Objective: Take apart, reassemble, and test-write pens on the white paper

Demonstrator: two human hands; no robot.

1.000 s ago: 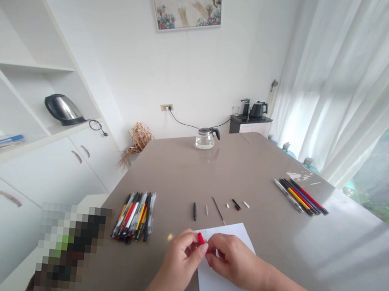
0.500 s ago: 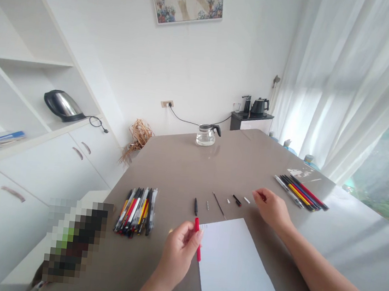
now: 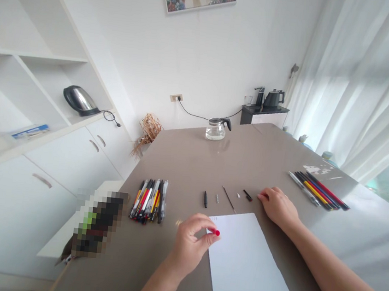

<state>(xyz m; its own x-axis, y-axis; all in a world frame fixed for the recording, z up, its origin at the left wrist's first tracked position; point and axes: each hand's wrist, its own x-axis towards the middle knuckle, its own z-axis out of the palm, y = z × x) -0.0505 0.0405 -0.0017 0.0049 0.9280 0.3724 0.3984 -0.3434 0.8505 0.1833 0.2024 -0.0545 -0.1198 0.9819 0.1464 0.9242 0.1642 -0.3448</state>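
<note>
My left hand [image 3: 191, 242] pinches a red pen barrel [image 3: 217, 232], only its end showing, at the left edge of a white sheet of paper [image 3: 247, 267]. My right hand [image 3: 278, 205] rests on the table beyond the sheet, fingers curled down at the right end of a row of small pen parts: a black grip piece [image 3: 205, 199], a spring [image 3: 217, 198], a thin refill [image 3: 229, 199] and a black-and-red piece [image 3: 247, 195]. What lies under the right fingers is hidden.
A bundle of mixed pens [image 3: 149, 200] lies left of the parts, another row of pens [image 3: 318, 191] at the right. A glass carafe [image 3: 217, 129] stands at the brown table's [image 3: 185, 163] far edge. White cabinets with a kettle [image 3: 80, 101] line the left; a pixelated area sits at lower left.
The hands were together on the red pen; the right hand then went out to the row of parts and settled there. The left hand turned the red barrel end-on. The view shifted right.
</note>
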